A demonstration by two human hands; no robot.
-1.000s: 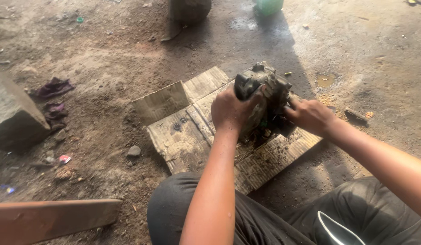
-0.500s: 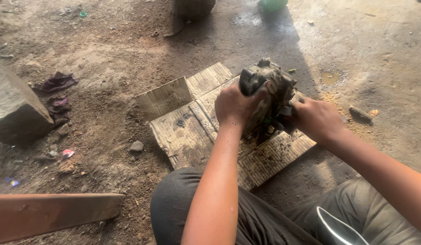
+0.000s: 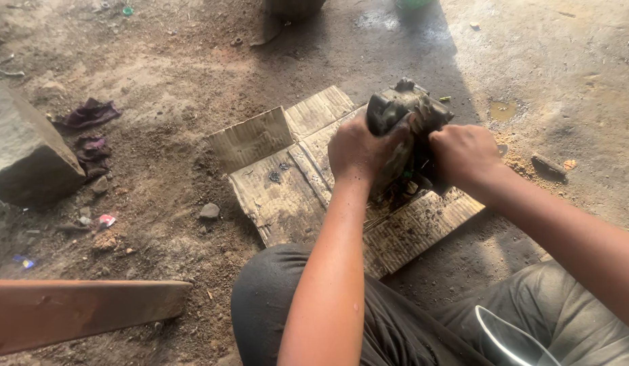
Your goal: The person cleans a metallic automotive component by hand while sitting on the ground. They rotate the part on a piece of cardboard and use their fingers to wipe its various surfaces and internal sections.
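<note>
A grimy, dark metal engine part (image 3: 402,112) stands tilted on a flattened, oil-stained piece of cardboard (image 3: 280,190) spread on the dirt ground. My left hand (image 3: 358,149) grips the part's left side, fingers wrapped over its upper edge. On the part's right side, my right hand (image 3: 463,154) is closed around the lower body. Both hands hide much of the part. My knees, in dark grey trousers, rest at the bottom of the view.
A large grey stone block (image 3: 26,152) sits at the left, with purple rags (image 3: 91,114) beside it. A reddish wooden plank (image 3: 77,312) lies at the lower left. A small stone (image 3: 209,211) rests by the cardboard. A small oily puddle (image 3: 502,110) lies to the right.
Both hands have shifted slightly on the engine part, the right one moving closer in against it. The part stays on the cardboard.
</note>
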